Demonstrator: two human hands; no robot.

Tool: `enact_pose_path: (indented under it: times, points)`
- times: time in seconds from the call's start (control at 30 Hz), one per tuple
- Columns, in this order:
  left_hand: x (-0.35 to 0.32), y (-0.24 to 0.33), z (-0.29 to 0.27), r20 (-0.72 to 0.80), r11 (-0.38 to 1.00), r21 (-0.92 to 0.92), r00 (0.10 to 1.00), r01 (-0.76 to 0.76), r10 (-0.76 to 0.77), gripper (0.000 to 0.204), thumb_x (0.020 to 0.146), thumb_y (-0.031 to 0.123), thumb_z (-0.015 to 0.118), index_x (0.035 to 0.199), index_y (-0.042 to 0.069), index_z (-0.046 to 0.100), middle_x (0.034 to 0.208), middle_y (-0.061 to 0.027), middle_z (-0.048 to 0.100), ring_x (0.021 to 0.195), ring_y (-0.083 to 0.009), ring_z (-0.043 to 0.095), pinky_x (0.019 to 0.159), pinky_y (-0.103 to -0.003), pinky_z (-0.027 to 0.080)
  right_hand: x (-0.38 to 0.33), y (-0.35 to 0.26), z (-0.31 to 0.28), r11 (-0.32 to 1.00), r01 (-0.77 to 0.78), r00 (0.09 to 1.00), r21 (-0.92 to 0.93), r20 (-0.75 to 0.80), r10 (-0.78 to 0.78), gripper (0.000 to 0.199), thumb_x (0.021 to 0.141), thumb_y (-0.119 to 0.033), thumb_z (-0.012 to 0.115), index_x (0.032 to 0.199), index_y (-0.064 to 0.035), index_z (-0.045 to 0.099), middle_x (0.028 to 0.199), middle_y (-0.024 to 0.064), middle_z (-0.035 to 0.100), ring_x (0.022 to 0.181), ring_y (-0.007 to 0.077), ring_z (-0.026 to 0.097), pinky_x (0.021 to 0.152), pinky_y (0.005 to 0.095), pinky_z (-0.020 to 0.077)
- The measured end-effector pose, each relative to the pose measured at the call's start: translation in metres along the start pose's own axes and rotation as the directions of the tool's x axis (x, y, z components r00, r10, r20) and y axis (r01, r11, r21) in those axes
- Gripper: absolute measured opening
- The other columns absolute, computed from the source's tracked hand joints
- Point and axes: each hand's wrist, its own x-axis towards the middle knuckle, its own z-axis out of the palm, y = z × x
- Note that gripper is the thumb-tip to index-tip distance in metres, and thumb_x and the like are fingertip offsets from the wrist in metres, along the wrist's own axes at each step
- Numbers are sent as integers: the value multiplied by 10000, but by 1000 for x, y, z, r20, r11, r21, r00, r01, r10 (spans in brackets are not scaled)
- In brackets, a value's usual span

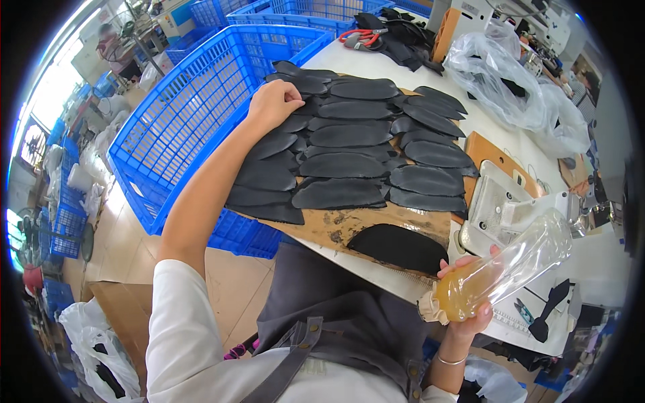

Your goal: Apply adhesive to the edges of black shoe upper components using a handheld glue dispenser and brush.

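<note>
Rows of black, leaf-shaped leather-like pieces overlap on a brown board over the white table. At the far left of these rows, my left hand has its fingers pinched together at the edge of a dark piece. My right hand is wrapped round a clear plastic bottle holding yellowish liquid, tilted with its covered, pale-wrapped end down to the left. A single matt black piece lies on the near part of the board, beside the bottle.
A large blue crate stands against the table's left side. Red-handled scissors and black scraps lie at the back. A sewing machine and plastic bags are on the right; small snips lie near the front right.
</note>
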Motion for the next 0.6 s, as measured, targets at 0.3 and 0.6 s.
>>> enact_pose_path:
  times: [0.3, 0.6]
  points:
    - [-42, 47, -34, -314, 953, 171, 903, -250, 293, 203, 772, 230, 667, 723, 46, 597, 744, -69, 596, 707, -265, 560, 647, -360, 423, 1, -4, -3, 995, 53, 997, -80, 53, -49, 912, 759, -527, 563, 1403, -62, 115, 1055, 182, 473, 826, 297, 586, 781, 425, 509]
    - [-177, 116, 4, -193, 624, -252, 671, -739, 716, 292, 635, 50, 665, 924, 13, 644, 891, -85, 607, 804, -221, 617, 690, -327, 514, 38, 4, 57, 862, 315, 946, -396, 56, -319, 879, 735, -325, 709, 1375, -47, 175, 1139, 209, 478, 1013, 280, 551, 827, 356, 484]
